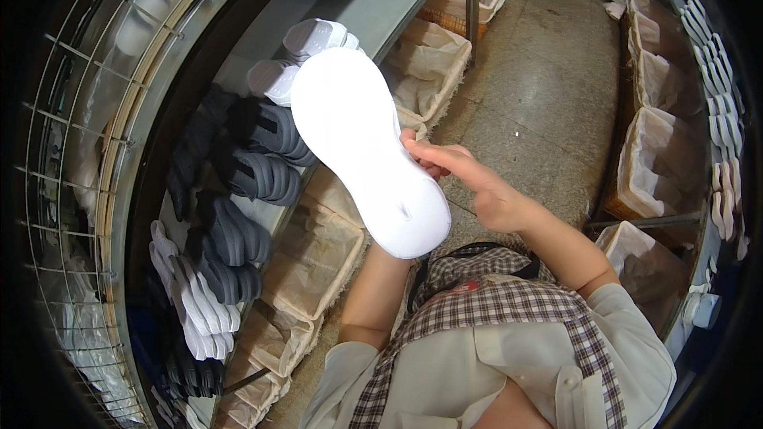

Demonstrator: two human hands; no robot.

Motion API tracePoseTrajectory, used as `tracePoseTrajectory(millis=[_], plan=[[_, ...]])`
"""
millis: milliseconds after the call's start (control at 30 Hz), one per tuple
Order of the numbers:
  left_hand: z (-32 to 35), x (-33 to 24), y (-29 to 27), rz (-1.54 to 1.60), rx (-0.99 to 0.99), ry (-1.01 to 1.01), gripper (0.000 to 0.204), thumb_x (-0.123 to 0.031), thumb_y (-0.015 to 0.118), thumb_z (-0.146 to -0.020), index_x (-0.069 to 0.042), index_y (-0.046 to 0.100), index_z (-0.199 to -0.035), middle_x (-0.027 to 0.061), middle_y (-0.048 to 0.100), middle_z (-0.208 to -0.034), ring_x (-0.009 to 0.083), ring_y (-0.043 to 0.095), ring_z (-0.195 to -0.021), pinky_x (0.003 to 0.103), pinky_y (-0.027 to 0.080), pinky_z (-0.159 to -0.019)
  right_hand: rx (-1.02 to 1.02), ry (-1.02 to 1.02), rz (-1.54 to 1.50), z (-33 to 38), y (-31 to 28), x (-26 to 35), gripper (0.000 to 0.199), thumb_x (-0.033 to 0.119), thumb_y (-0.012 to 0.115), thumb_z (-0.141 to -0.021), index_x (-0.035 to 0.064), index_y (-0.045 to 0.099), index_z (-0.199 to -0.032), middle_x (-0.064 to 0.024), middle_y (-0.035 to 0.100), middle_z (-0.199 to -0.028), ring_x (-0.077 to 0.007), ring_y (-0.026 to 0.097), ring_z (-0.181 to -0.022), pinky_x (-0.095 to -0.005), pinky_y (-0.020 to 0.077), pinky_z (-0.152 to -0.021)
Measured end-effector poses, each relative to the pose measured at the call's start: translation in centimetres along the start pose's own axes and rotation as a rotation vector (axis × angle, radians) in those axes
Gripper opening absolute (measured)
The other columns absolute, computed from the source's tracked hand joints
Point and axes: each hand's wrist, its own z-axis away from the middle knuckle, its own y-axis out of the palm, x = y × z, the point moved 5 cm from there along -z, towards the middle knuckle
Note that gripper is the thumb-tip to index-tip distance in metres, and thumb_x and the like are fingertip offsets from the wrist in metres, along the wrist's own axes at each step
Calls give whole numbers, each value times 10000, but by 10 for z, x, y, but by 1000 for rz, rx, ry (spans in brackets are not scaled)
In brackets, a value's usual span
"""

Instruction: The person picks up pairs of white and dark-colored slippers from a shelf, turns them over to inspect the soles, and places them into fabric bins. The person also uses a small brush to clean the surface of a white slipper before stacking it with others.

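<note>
A white shoe sole (362, 143) is held up in front of me, its smooth flat face toward the camera. My left hand is hidden behind the sole's lower end; only its forearm (373, 290) shows, rising to it. My right hand (469, 179) touches the sole's right edge with extended fingers. Dark grey soles (258, 163) and more white soles (306, 48) lie in rows on the grey metal table (373, 0) to my left.
Cloth-lined baskets (425, 63) stand under the table and along the right aisle (660, 151). White soles (715, 79) line a rack at far right. A wire mesh guard (71, 151) curves along the left. Tiled floor (540, 87) runs between.
</note>
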Motion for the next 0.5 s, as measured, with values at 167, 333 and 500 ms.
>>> tracePoseTrajectory(millis=[167,333,500], plan=[[-5,-7,-9,198,31,-19,384,-289,580,-895,-37,456,-1157,112,526,-1056,191,537,-903,299,474,-779,-134,48,177,8,0,12,828,560,642,-744,78,388,-1367,-160,378,-1371,-306,328,-1275,-442,291,-1036],[0,-19,-29,-122,-202,141,426,-327,497,-936,-42,436,-1247,113,487,-1227,224,518,-1071,334,461,-896,-25,64,721,10,30,13,840,340,798,-662,78,398,-1352,-173,247,-1450,-346,275,-1326,-465,270,-1064],[-5,-48,-12,-365,-238,290,313,-303,477,-938,-62,439,-1133,77,473,-1105,192,485,-948,319,428,-784,-468,113,-176,2,6,-11,726,404,644,-812,19,365,-1361,-154,405,-1349,-290,414,-1244,-413,341,-1038]])
